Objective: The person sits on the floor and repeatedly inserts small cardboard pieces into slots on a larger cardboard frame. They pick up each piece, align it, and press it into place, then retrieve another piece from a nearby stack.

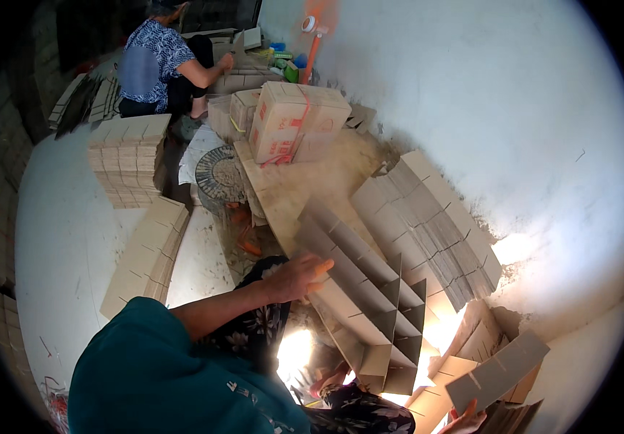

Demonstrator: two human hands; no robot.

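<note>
Cardboard strip (498,372) is held in the right hand's (465,420) grip; the left hand (299,278) is at the divider grid (352,309), its grip unclear.

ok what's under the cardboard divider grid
A tan board shows past the far end of the cardboard divider grid; whatever lies directly beneath is covered.
</note>
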